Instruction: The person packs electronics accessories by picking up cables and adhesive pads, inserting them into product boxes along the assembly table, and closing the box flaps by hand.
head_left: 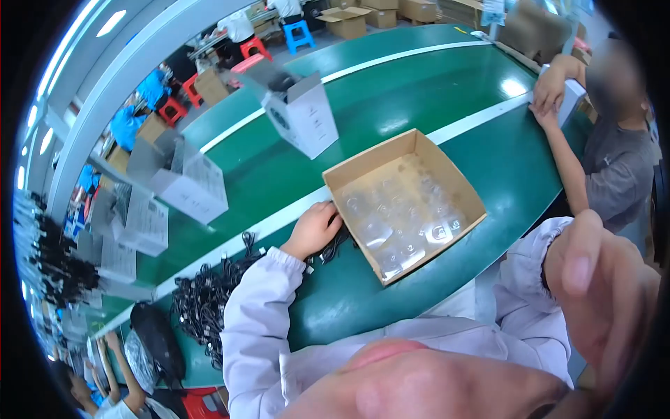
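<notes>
My left hand [314, 229] rests on the green table, fingers curled, against the near-left side of an open cardboard box [336, 183]. Black cables [333, 250] lie beside and partly under its palm; whether the fingers grip one is hidden. Clear plastic pieces [408, 213], several of them round-marked, lie inside the box. My right hand [607, 286] is raised at the right, very near the camera, its fingers apart and bent, with nothing visible in them.
A heap of black cables [209, 297] lies left of my sleeve. White printed cartons [307, 119] stand open along the table's middle. A co-worker [614, 153] leans at the right end, hands on a white box [572, 98]. Another person [115, 391] works at lower left, near a black bag [155, 342].
</notes>
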### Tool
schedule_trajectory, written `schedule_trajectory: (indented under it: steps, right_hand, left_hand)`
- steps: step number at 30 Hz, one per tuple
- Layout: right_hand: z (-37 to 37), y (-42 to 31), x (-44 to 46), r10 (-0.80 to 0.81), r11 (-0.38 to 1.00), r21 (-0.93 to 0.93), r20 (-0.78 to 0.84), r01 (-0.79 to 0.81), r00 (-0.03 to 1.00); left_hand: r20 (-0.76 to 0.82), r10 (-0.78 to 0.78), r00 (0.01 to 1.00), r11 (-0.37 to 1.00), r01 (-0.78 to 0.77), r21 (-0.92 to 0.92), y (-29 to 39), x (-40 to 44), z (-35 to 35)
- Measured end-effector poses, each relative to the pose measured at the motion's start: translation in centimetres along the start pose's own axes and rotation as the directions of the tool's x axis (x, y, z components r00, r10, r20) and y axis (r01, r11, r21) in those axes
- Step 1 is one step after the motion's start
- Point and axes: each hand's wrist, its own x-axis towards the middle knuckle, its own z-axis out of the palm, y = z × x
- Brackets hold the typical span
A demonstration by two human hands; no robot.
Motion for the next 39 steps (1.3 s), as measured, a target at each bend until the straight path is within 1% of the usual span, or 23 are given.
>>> schedule_trajectory:
  steps: [3,4,6,9,10,12,14,17,18,20,21,22,24,25,26,28,29,32,33,34,36,37,39]
  right_hand:
    - [0.6,1.3,-0.9,0.169,0.985,-0.041,0.048,-0.167,0.984]
    - [-0.2,2.3,-1.3,0.265,0.963,-0.091,0.143,-0.254,0.954]
    - [-2.7,5.2,-3.4,0.544,0.827,-0.360,0.319,-0.432,0.776]
    - [-4.0,10.9,-10.2,0.817,0.519,-0.743,0.285,-0.422,0.502]
    - [-4.4,11.9,-12.6,0.812,0.532,-0.738,0.305,-0.415,0.497]
    - [-4.6,12.9,-15.9,0.932,0.362,-0.870,0.348,-0.335,0.104]
    - [-4.2,13.0,-16.2,0.925,0.370,-0.844,0.374,-0.389,0.069]
    - [-3.3,12.0,-15.8,0.914,0.347,-0.802,0.406,-0.487,-0.018]
    - [-3.0,11.6,-15.5,0.904,0.357,-0.811,0.424,-0.463,-0.046]
    - [-2.6,11.3,-15.2,0.885,0.375,-0.829,0.453,-0.415,-0.106]
    - [-2.7,11.4,-15.4,0.886,0.374,-0.827,0.453,-0.420,-0.103]
    - [-2.8,11.4,-15.8,0.885,0.417,-0.797,0.466,-0.436,-0.005]
    - [-2.8,11.3,-16.5,0.863,0.500,-0.735,0.468,-0.458,0.191]
    - [-2.7,11.1,-16.6,0.867,0.493,-0.733,0.461,-0.469,0.192]
    - [-2.5,10.9,-16.4,0.862,0.487,-0.734,0.490,-0.474,0.127]
    - [-2.1,10.6,-15.7,0.837,0.479,-0.736,0.546,-0.478,-0.003]
    - [-1.9,10.6,-15.2,0.839,0.477,-0.736,0.544,-0.479,-0.001]
    - [-1.5,10.7,-13.9,0.762,0.338,-0.756,0.569,-0.560,-0.308]
    - [-1.4,10.7,-14.1,0.762,0.339,-0.756,0.570,-0.561,-0.307]
    - [-1.4,10.7,-14.6,0.797,0.383,-0.742,0.566,-0.551,-0.209]
    - [-1.5,10.7,-15.9,0.836,0.467,-0.718,0.548,-0.516,-0.005]
    - [-1.5,10.8,-16.5,0.835,0.468,-0.717,0.550,-0.516,-0.005]
    - [-1.5,11.1,-17.5,0.842,0.536,-0.728,0.501,-0.427,0.201]
  left_hand:
    - [-0.047,0.012,0.999,1.000,-0.012,0.011,-0.5,0.9,-0.3]
    - [-0.037,0.014,0.999,1.000,-0.014,0.014,-0.5,0.5,-0.1]
    - [-0.069,0.002,0.998,1.000,-0.002,-0.001,-0.6,0.3,0.1]
    - [0.000,-0.042,0.999,0.999,0.042,0.027,-0.2,0.0,-0.4]
    - [-0.016,-0.057,0.998,0.998,0.057,0.026,0.0,-0.2,-0.5]
    - [-0.011,-0.093,0.996,0.995,0.094,0.041,0.4,-0.1,-0.8]
    - [0.007,-0.128,0.992,0.990,0.128,0.054,-0.1,-0.5,-0.7]
    - [-0.165,-0.278,0.946,0.914,0.208,-0.348,-2.0,-0.6,0.5]
    - [-0.164,-0.282,0.945,0.914,0.212,-0.346,-2.4,-0.5,0.6]
    - [-0.105,-0.451,0.886,0.708,0.284,-0.647,-3.2,-0.6,0.3]
    - [-0.052,-0.522,0.851,0.568,0.302,-0.766,-3.5,-0.5,0.2]
    - [-0.044,-0.523,0.851,0.568,0.310,-0.763,-3.6,-0.6,0.0]
    - [-0.021,-0.592,0.806,0.435,0.298,-0.850,-2.8,-0.7,-1.0]
    - [-0.005,-0.623,0.782,0.365,0.285,-0.886,-2.7,-0.8,-1.2]
    - [0.006,-0.622,0.783,0.363,0.295,-0.884,-3.0,-1.0,-1.1]
    - [0.051,-0.535,0.844,0.492,0.359,-0.793,-4.0,-1.4,-0.9]
    - [0.075,-0.491,0.868,0.555,0.378,-0.741,-4.2,-1.4,-0.9]
    - [0.078,-0.499,0.863,0.578,0.398,-0.712,-3.9,-1.6,-1.0]
    - [0.080,-0.505,0.859,0.587,0.410,-0.699,-3.8,-1.7,-1.0]
    - [0.080,-0.506,0.859,0.587,0.411,-0.698,-3.8,-1.9,-0.8]
    - [-0.033,-0.424,0.905,0.661,0.284,-0.695,-4.2,-2.1,0.1]
    - [-0.090,-0.379,0.921,0.693,0.218,-0.687,-4.4,-2.2,0.3]
    - [-0.091,-0.367,0.926,0.739,0.231,-0.633,-4.7,-2.6,0.5]
